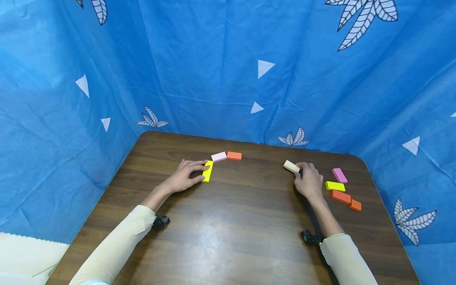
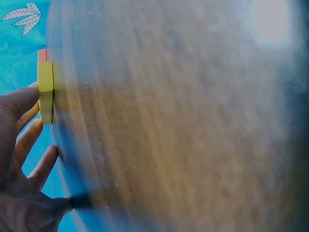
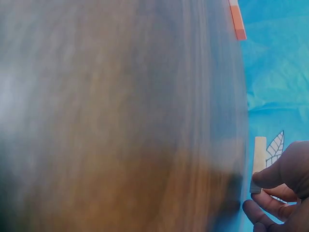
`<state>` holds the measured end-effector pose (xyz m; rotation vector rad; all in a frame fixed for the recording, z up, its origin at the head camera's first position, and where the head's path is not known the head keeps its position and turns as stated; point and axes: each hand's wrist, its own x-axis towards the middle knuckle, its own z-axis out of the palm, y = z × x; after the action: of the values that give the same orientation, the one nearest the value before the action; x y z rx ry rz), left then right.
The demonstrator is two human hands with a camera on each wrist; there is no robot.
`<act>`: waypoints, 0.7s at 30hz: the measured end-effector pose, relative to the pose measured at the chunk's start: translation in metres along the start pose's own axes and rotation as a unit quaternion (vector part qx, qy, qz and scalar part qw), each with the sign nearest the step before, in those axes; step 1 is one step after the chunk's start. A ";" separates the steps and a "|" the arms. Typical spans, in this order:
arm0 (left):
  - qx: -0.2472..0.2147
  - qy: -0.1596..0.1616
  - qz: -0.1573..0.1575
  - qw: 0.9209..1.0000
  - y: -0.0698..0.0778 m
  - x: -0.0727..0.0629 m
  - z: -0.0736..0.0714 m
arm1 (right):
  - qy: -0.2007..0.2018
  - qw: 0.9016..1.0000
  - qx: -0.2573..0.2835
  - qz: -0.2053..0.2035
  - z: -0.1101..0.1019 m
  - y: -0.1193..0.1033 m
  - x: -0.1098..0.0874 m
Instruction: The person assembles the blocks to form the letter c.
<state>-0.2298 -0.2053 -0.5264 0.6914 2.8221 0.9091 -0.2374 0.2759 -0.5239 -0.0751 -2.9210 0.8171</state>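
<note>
My left hand [image 1: 183, 177] is at a yellow block [image 1: 208, 171] on the table, its thumb at the near end and fingertips at the far end. In the left wrist view the thumb presses against the yellow block [image 2: 46, 92], while other fingers spread apart below. Touching or close to its far end lies a pale pink block [image 1: 219, 156], followed by an orange-red block [image 1: 234, 156]. Over at the right, my right hand [image 1: 308, 180] pinches one end of a cream block [image 1: 291, 166]. From the right wrist, this cream block [image 3: 259, 157] shows between thumb and fingers.
Right of my right hand lie a pink block [image 1: 339, 175], a yellow-green block [image 1: 335, 186], a red-orange block [image 1: 341, 196] and a smaller orange block [image 1: 355, 205]. Blue patterned cloth [image 1: 221, 79] hangs behind and beside the brown wooden table [image 1: 228, 229].
</note>
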 end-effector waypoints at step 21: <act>-0.005 0.001 -0.001 1.000 -0.001 0.000 0.000 | -0.007 1.000 0.019 -0.016 0.016 -0.020 0.005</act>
<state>-0.2300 -0.2061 -0.5271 0.6860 2.8177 0.9238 -0.2444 0.2511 -0.5267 -0.0191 -2.9104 0.8714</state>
